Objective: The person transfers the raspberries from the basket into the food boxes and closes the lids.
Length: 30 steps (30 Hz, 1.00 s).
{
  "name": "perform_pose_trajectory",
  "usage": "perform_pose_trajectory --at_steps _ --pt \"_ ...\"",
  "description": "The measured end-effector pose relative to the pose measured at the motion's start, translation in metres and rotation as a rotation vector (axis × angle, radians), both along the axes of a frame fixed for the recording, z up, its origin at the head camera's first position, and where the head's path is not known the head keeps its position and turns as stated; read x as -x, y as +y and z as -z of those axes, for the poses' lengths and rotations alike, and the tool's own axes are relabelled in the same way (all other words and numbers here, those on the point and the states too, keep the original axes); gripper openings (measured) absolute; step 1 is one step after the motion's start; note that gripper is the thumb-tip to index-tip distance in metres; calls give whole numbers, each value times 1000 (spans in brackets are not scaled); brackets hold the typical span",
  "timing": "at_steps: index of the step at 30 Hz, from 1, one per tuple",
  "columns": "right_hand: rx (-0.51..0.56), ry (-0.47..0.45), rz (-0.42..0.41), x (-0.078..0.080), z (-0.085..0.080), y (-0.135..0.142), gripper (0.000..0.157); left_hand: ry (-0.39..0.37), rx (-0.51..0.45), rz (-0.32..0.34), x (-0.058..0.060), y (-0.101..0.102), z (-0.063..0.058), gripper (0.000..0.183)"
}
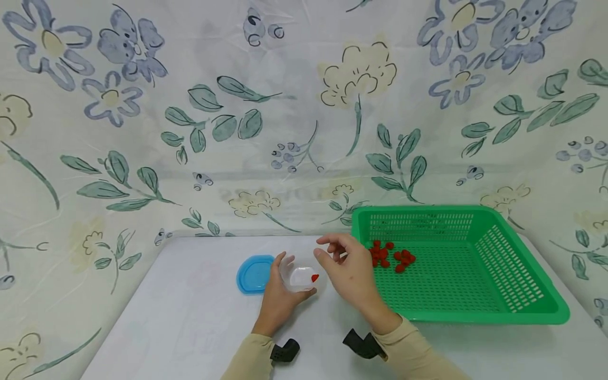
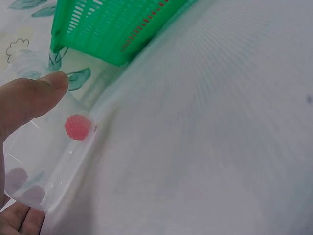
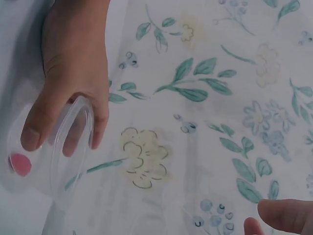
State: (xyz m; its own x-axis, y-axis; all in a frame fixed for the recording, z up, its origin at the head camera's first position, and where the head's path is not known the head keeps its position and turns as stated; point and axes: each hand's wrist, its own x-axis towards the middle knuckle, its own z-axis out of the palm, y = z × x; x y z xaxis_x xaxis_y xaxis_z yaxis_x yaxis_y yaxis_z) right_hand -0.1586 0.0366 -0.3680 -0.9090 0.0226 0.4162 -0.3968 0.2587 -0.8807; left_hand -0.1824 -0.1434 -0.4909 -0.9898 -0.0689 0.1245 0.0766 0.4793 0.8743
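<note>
My left hand (image 1: 277, 303) grips a small clear plastic container (image 1: 298, 281), thumb on one side and fingers on the other. One red raspberry (image 2: 77, 127) lies inside it, by the wall. To the right of the container's mouth, my right hand (image 1: 350, 272) hovers with thumb and fingers apart, and nothing shows between them. In the right wrist view only the tips of its thumb (image 3: 286, 214) and a finger appear. A blue lid (image 1: 253, 275) lies on the table just left of the container.
A green perforated basket (image 1: 484, 316) stands on the right of the white table (image 1: 180, 316). Several red raspberries (image 1: 405, 257) lie in its left part, some partly hidden by my right hand. A flower-patterned cloth (image 1: 294, 68) hangs behind the table.
</note>
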Motion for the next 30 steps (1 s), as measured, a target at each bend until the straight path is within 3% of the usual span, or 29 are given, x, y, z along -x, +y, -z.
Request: perform_pose_trajectory --at_steps 6,22,30 --pt "-27 30 33 7 -8 18 12 5 -6 -3 2 0 0 108" --pt "-84 -21 51 21 -20 65 17 4 15 2 1 0 0 108" --pt "-83 -186 61 44 -17 92 23 12 -3 7 1 0 2 108"
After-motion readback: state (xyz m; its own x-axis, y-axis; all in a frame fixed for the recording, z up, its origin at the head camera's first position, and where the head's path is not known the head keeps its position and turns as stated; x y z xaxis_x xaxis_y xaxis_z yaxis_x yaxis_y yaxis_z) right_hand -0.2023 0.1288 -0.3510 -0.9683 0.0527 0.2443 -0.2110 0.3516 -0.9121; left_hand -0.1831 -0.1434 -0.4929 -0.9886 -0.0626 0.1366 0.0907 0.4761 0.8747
